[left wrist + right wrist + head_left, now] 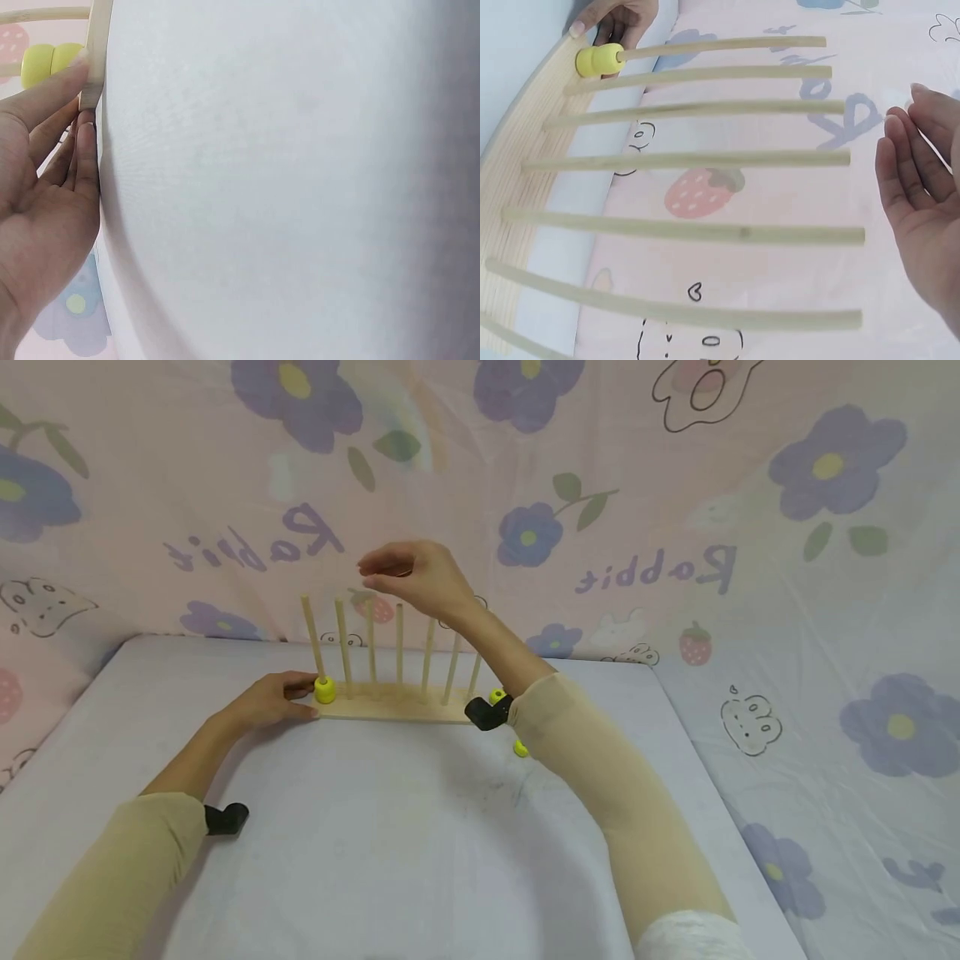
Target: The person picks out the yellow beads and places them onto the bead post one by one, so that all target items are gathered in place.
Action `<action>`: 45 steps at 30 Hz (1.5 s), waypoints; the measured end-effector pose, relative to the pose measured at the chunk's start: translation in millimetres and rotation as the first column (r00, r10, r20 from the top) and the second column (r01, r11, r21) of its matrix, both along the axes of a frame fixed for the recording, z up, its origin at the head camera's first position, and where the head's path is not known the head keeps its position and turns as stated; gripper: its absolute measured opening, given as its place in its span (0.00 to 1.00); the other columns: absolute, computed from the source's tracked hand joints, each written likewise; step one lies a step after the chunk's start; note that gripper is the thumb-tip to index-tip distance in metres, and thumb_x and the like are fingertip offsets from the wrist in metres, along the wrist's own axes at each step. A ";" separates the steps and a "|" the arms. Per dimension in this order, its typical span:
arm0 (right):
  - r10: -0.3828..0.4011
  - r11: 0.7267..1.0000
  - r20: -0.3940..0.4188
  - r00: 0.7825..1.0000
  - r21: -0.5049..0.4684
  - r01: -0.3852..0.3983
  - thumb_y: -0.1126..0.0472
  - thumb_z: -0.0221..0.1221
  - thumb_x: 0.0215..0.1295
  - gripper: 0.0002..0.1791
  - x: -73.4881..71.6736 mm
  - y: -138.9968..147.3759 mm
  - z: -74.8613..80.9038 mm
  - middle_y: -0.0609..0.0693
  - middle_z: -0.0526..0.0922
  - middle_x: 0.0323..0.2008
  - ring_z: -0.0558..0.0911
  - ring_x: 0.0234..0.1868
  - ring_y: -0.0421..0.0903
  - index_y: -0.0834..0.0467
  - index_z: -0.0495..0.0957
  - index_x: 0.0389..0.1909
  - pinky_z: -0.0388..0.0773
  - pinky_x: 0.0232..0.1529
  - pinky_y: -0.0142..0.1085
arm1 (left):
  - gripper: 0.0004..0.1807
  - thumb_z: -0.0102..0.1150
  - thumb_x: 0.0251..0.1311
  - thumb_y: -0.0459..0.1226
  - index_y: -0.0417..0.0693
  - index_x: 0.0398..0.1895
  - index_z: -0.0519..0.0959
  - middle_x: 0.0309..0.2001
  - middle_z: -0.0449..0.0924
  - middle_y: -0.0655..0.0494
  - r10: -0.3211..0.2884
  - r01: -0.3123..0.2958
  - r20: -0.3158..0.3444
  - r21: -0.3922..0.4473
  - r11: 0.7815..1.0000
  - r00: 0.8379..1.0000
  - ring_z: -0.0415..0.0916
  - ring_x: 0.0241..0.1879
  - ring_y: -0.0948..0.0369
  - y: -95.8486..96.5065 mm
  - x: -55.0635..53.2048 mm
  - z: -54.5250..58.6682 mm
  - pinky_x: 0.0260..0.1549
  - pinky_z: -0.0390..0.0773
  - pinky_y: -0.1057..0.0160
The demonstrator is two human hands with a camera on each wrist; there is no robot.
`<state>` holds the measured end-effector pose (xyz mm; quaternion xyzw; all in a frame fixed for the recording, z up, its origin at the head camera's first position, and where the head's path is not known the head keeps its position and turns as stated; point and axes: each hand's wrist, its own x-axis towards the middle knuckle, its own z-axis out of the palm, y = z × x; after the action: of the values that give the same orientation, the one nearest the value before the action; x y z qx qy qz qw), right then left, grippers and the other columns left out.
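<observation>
A wooden peg rack (397, 714) stands on the table, its row of several upright pegs rising from a flat base. Two yellow beads (598, 60) are stacked at the foot of the leftmost peg. My left hand (268, 700) grips the left end of the base, with the thumb beside the beads in the left wrist view. Above the peg tops hovers my right hand (423, 578), fingers loosely bent and holding nothing. In the right wrist view this hand (922, 165) is apart from the peg tips.
Close to the rack's right end is a yellow bead (497, 695), partly behind the right wrist's black camera mount (487, 713). Another yellow bead (521, 748) lies nearer on the white table (337, 852). A patterned curtain (480, 485) hangs behind and at the sides.
</observation>
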<state>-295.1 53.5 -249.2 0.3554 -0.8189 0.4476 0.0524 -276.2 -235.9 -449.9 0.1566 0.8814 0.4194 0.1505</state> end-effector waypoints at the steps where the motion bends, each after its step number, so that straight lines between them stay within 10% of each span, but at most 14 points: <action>1: -0.005 1.000 -0.001 1.000 0.000 0.005 0.60 0.67 0.64 0.12 0.3 3.2 -0.9 0.50 0.88 0.43 0.85 0.41 0.37 0.59 0.86 0.46 0.81 0.48 0.27 | 0.43 0.71 0.58 0.38 0.30 0.72 0.60 0.68 0.63 0.30 0.001 -0.001 0.002 0.000 1.000 1.000 0.63 0.67 0.37 0.4 0.3 0.1 0.68 0.61 0.41; 24: -0.127 0.992 0.079 0.989 -0.015 0.128 0.67 0.64 0.65 0.14 36.7 65.7 12.0 0.59 0.86 0.47 0.86 0.44 0.49 0.67 0.83 0.50 0.83 0.47 0.34 | 0.43 0.71 0.58 0.38 0.30 0.72 0.60 0.69 0.63 0.30 0.000 0.000 -0.002 0.005 1.000 1.000 0.64 0.67 0.38 -0.6 -0.2 0.0 0.68 0.63 0.42; 45: -0.182 0.982 0.034 0.983 -0.034 0.183 0.62 0.65 0.66 0.13 17.1 125.7 -19.4 0.53 0.87 0.47 0.85 0.46 0.45 0.61 0.84 0.49 0.83 0.51 0.35 | 0.43 0.70 0.59 0.38 0.30 0.73 0.59 0.70 0.61 0.30 -0.015 0.015 0.009 0.024 1.000 1.000 0.61 0.69 0.37 0.8 2.2 1.1 0.70 0.59 0.41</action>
<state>-278.0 179.2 -268.7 0.2707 -0.8402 0.4616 0.0871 -274.0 -235.1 -448.8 0.1629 0.8744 0.4295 0.1560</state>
